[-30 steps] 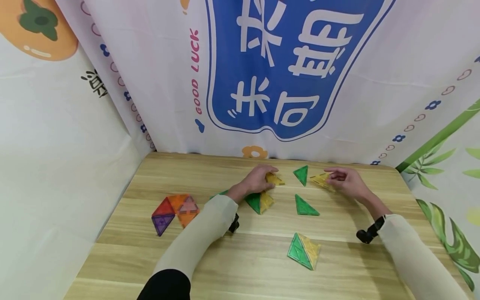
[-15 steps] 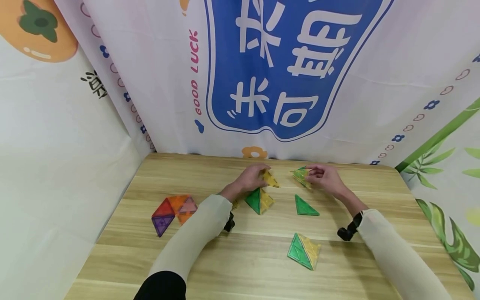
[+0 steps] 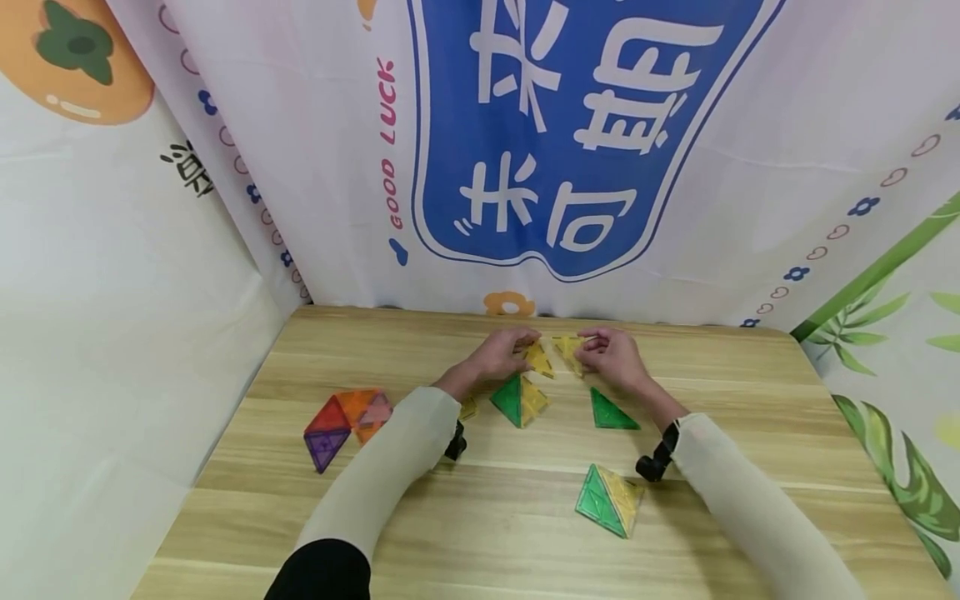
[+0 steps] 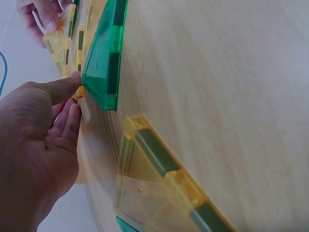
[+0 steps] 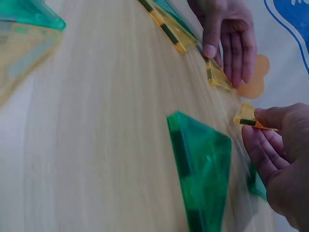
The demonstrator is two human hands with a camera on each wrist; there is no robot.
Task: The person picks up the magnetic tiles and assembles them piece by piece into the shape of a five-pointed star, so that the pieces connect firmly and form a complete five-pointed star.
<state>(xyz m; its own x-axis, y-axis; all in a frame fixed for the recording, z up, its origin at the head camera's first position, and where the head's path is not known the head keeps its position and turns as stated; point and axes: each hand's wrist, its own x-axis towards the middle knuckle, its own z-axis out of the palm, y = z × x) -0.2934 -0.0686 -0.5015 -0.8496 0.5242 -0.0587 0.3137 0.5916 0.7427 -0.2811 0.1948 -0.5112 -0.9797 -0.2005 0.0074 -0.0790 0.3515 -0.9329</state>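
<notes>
My left hand (image 3: 501,357) pinches a corner of a yellow triangular magnetic tile (image 3: 539,358) near the table's back edge. Opposite it, the right hand (image 3: 613,360) holds another yellow triangular tile (image 3: 567,350) between thumb and fingers, slightly raised in the right wrist view. A narrow gap separates these two tiles. Just in front of the left hand lies a joined green triangle (image 3: 507,402) and yellow triangle (image 3: 533,402). A single green triangle (image 3: 611,412) lies in front of the right hand. One more green triangle (image 5: 257,184) shows partly beneath that hand.
A green and yellow tile square (image 3: 609,500) lies nearer the front. Red (image 3: 327,414), purple (image 3: 326,448) and orange tiles (image 3: 358,403) form a group at the left. The left forearm partly covers another yellow tile (image 3: 468,409). A printed cloth (image 3: 337,208) hangs behind the table.
The right hand has carried its yellow tile leftward, over the back green triangle, toward the left hand's tile. The left hand has shifted slightly left, its tile turning a little.
</notes>
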